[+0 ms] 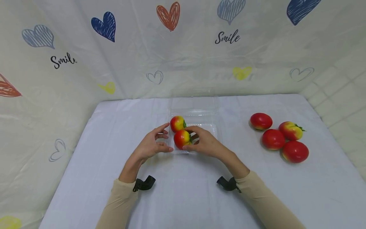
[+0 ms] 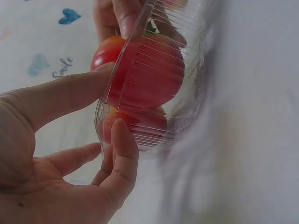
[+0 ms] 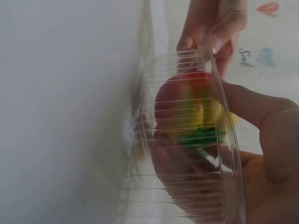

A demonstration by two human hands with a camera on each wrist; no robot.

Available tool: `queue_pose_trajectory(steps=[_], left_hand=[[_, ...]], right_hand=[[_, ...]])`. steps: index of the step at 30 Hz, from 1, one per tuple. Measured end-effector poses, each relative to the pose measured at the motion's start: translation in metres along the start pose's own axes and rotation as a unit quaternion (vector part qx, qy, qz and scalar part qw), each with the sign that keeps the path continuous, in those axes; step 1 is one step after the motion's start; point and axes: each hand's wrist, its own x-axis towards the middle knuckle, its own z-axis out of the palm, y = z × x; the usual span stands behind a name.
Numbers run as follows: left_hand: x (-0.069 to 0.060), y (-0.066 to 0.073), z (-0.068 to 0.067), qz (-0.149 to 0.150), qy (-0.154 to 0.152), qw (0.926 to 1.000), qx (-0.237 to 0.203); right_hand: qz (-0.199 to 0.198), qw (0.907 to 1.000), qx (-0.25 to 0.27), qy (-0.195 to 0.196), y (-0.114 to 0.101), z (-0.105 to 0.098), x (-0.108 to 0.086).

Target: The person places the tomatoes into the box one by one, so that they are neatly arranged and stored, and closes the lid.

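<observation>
A clear plastic container lies with its lid folded back. Inside its left part are two red-yellow fruits, a rear one and a front one. My right hand reaches into the container and grips the front fruit between thumb and fingers, near its green stem end. At the left rim is my left hand, thumb and fingers spread; in the left wrist view the fingertips touch the clear wall. Through the wall in the right wrist view, the gripped fruit shows beside my right hand.
On the right of the white-covered table lie several more fruits: a rear red one, a red one, a yellow-red one with a green stem and a front red one. A patterned curtain hangs behind.
</observation>
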Motion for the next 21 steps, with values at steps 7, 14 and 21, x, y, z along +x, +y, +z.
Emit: queue_pose_trajectory(steps=[7,14,21], left_hand=[[0.0008,-0.0009,-0.0001,0.006,0.004,1.0,0.003],[0.0005,0.0001,-0.0001,0.006,0.007,1.0,0.003],[-0.0014,0.0007,0.0004,0.01,0.007,0.9999,0.009]], right_hand=[[0.005,0.9998,-0.003,-0.021,-0.0009,-0.0007,0.001],[0.014,0.9993,0.003,-0.036,-0.0034,-0.0021,0.0004],[0.005,0.9998,-0.001,-0.02,-0.0032,-0.0004,-0.0004]])
